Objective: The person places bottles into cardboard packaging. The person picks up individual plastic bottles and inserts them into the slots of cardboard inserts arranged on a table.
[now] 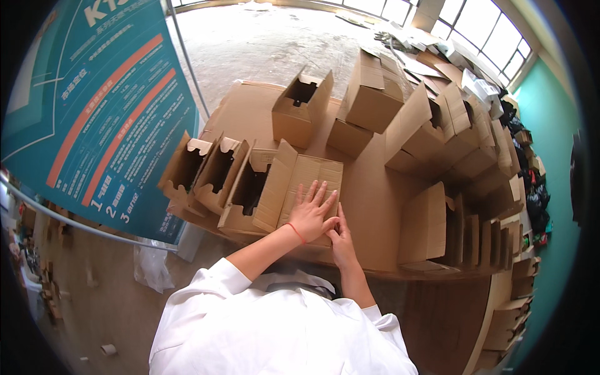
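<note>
My left hand (309, 211) lies flat with spread fingers on the top of a brown cardboard box (320, 169) at the front of the table. A red string circles that wrist. Close beside it, my right hand (341, 241) is closed at the box's right edge, thumb and fingers drawn together there; part of the grip is hidden. Directly left of this box stands an open-topped carton (273, 187) with one flap raised between the two. Farther left are two more open cartons, a narrow one (222, 172) and another (187, 164) by the table's edge.
The table is covered with brown cardboard (375, 212). An open carton (300, 109) stands at the back, with stacked boxes (374, 94) beside it. Rows of open cartons (425, 228) line the right side. A teal display banner (106, 119) rises at the left.
</note>
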`<state>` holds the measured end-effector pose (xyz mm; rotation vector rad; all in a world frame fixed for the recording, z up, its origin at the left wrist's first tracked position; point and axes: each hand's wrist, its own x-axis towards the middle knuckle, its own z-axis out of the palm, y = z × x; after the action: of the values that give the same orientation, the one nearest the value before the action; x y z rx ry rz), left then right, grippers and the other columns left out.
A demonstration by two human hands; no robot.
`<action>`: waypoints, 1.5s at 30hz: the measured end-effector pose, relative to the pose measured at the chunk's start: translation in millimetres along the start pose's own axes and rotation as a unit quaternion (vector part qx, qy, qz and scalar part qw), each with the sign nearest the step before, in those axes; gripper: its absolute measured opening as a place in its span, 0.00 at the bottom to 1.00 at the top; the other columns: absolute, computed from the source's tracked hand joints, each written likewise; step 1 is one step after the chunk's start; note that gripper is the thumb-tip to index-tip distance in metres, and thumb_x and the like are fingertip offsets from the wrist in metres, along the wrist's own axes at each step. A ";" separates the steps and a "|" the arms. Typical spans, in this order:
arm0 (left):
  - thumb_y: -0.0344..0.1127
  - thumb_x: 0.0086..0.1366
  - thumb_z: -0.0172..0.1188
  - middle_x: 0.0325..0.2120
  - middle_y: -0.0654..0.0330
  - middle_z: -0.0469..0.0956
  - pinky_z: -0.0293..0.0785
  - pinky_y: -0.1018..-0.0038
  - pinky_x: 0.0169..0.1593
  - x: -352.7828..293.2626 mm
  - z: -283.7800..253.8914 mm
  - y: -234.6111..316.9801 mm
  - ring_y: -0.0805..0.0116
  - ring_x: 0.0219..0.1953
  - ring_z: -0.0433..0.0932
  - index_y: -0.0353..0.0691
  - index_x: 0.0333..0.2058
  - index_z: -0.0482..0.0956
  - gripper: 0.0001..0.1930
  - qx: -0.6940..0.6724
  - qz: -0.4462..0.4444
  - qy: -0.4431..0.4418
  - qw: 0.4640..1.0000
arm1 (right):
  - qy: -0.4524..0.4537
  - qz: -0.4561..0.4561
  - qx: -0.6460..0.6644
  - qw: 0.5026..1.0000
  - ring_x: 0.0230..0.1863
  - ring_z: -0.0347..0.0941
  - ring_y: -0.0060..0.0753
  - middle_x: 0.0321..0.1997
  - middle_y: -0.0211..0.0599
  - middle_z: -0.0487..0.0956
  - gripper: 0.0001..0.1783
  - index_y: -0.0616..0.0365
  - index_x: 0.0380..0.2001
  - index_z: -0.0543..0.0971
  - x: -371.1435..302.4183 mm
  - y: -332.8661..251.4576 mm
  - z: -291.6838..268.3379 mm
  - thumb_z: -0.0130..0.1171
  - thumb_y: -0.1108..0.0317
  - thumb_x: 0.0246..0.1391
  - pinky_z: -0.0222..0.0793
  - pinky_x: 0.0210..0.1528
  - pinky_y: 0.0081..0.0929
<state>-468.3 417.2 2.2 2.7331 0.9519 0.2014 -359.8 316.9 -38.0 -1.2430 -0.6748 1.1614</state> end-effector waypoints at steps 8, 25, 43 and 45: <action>0.64 0.66 0.39 0.70 0.54 0.45 0.25 0.45 0.69 0.5 3.9 -7.2 0.53 0.72 0.40 0.53 0.69 0.50 0.38 -0.001 -0.016 -0.003 1.000 | 0.180 -0.202 -0.524 0.807 0.73 0.47 0.48 0.71 0.48 0.56 0.34 0.57 0.64 0.63 -17.8 -69.9 -50.6 0.57 0.71 0.52 0.43 0.72 0.45; 0.62 0.67 0.39 0.70 0.53 0.47 0.26 0.46 0.69 0.4 6.8 -3.8 0.52 0.72 0.40 0.52 0.68 0.52 0.36 0.007 -0.002 0.024 1.000 | 0.072 -0.136 -0.426 0.891 0.32 0.76 0.52 0.29 0.53 0.77 0.07 0.65 0.34 0.71 -11.7 -113.9 -26.7 0.54 0.72 0.54 0.70 0.36 0.39; 0.36 0.62 0.53 0.66 0.51 0.56 0.34 0.37 0.67 13.5 18.8 -1.0 0.55 0.70 0.49 0.47 0.62 0.64 0.28 -0.238 0.017 0.135 0.962 | 0.225 -0.141 -0.728 0.632 0.72 0.49 0.45 0.69 0.42 0.60 0.34 0.60 0.60 0.68 -64.1 -106.2 -41.2 0.62 0.56 0.53 0.41 0.72 0.44; 0.35 0.62 0.52 0.67 0.50 0.54 0.37 0.37 0.66 9.0 5.9 10.7 0.54 0.71 0.46 0.46 0.62 0.65 0.27 -0.200 0.039 0.173 0.964 | 0.265 -0.095 -0.729 0.624 0.73 0.45 0.44 0.72 0.41 0.56 0.39 0.60 0.64 0.62 -69.4 -95.9 -58.6 0.61 0.54 0.53 0.38 0.73 0.46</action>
<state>-453.8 413.7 -0.1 2.3975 0.7771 0.8133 -300.9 239.4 51.3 -2.5989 -1.2869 -0.2936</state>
